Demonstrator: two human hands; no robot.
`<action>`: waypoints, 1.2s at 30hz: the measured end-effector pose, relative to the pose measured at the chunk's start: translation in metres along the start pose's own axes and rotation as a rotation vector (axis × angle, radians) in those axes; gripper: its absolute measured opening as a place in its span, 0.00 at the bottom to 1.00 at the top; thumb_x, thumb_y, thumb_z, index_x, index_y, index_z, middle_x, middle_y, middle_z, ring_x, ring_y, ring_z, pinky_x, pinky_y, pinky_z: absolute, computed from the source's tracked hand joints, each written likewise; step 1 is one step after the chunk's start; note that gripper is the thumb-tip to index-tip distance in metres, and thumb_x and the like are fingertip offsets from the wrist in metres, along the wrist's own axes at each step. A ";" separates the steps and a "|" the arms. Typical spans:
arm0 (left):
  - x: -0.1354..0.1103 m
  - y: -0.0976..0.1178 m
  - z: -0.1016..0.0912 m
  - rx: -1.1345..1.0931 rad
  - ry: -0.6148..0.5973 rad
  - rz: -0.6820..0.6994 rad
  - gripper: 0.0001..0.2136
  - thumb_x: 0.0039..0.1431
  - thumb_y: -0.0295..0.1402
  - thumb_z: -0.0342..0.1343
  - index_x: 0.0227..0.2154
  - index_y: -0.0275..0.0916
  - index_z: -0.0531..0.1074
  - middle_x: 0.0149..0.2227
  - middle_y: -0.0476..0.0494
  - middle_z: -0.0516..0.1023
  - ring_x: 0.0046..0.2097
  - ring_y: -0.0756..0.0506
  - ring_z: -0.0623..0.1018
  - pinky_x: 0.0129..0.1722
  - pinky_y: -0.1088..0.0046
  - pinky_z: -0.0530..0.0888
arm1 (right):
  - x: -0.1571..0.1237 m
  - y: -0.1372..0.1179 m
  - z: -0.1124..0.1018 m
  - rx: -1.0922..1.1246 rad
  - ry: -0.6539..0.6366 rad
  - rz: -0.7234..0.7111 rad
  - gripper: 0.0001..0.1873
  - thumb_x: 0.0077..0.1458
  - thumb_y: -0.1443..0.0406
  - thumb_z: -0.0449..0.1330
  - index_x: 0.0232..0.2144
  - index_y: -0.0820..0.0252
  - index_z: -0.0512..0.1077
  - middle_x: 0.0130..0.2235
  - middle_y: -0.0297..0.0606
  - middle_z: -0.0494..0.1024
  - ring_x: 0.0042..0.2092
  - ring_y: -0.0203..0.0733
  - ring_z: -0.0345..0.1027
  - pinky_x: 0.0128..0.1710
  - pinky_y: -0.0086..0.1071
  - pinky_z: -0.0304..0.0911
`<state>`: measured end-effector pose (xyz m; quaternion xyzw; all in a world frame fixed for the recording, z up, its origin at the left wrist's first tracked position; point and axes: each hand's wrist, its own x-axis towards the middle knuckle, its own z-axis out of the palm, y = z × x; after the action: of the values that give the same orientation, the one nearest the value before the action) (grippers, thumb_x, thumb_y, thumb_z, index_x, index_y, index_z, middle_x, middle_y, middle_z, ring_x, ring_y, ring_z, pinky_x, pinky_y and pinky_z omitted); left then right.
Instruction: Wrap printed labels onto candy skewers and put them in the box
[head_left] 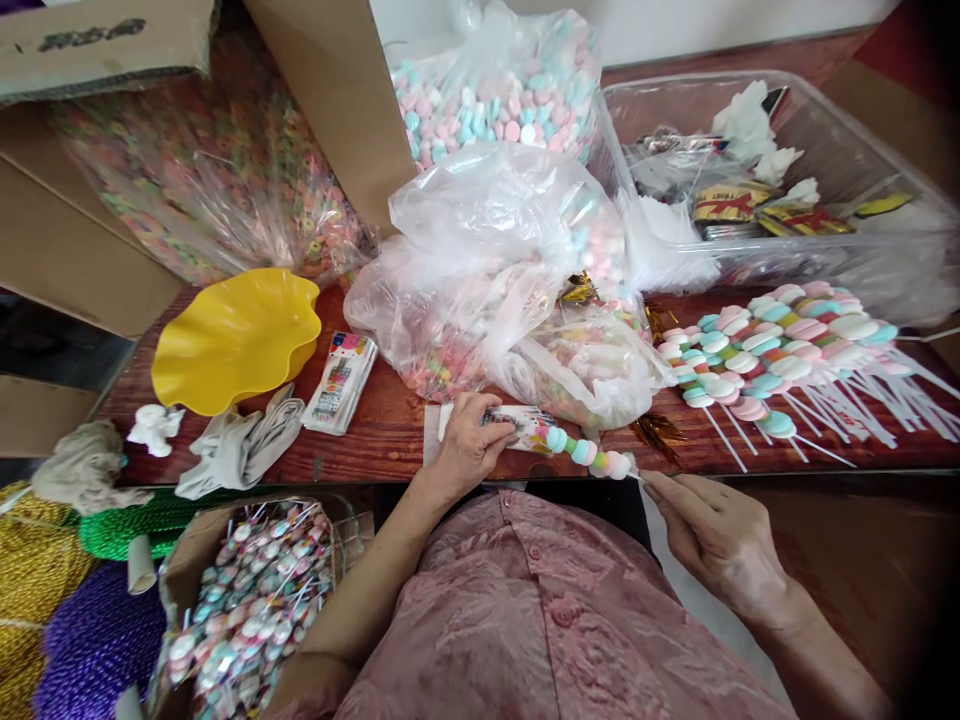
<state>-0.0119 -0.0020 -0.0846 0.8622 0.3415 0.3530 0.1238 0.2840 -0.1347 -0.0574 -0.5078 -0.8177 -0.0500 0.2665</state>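
My left hand is closed on a small clear printed bag at the table's front edge. My right hand pinches the white stick end of a candy skewer strung with pastel pieces. The skewer's tip lies at the mouth of the bag. A pile of finished candy skewers lies on the table to the right, sticks pointing right. Just behind my hands are clear plastic bags of loose candy.
A yellow wavy bowl and a stack of printed bags sit at the left. A clear bin of wrappers stands at back right. A cardboard box of wrapped skewers is below left, beside coils of green, gold and purple cord.
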 end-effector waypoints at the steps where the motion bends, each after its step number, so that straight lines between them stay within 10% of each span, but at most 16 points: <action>1: 0.000 0.000 0.000 -0.002 0.008 0.014 0.06 0.61 0.32 0.58 0.33 0.42 0.81 0.45 0.39 0.74 0.47 0.43 0.71 0.47 0.62 0.71 | 0.002 0.000 -0.001 -0.034 -0.010 -0.005 0.14 0.59 0.76 0.57 0.47 0.63 0.72 0.33 0.39 0.78 0.32 0.38 0.72 0.33 0.31 0.65; 15: 0.003 0.002 0.000 -0.098 -0.054 0.091 0.05 0.61 0.32 0.59 0.35 0.39 0.79 0.45 0.38 0.75 0.48 0.43 0.71 0.47 0.61 0.73 | 0.010 -0.005 -0.001 -0.064 -0.025 -0.058 0.13 0.58 0.77 0.55 0.45 0.66 0.72 0.28 0.36 0.72 0.29 0.37 0.65 0.31 0.32 0.60; 21: 0.018 0.002 -0.007 -0.078 -0.235 0.135 0.17 0.60 0.32 0.55 0.52 0.36 0.71 0.45 0.36 0.75 0.45 0.41 0.71 0.46 0.59 0.72 | 0.024 -0.011 0.000 0.045 0.047 -0.099 0.16 0.57 0.78 0.55 0.47 0.66 0.72 0.28 0.37 0.72 0.30 0.37 0.66 0.31 0.31 0.61; 36: 0.045 0.020 -0.023 0.278 -0.433 0.133 0.05 0.51 0.27 0.53 0.32 0.37 0.69 0.31 0.41 0.75 0.34 0.43 0.73 0.33 0.67 0.67 | 0.063 -0.012 -0.015 -0.103 0.044 -0.244 0.19 0.57 0.77 0.51 0.49 0.62 0.69 0.28 0.36 0.75 0.30 0.38 0.68 0.31 0.33 0.60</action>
<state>0.0056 0.0137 -0.0355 0.9469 0.2949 0.1175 0.0509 0.2578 -0.0957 -0.0117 -0.4162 -0.8637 -0.1350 0.2500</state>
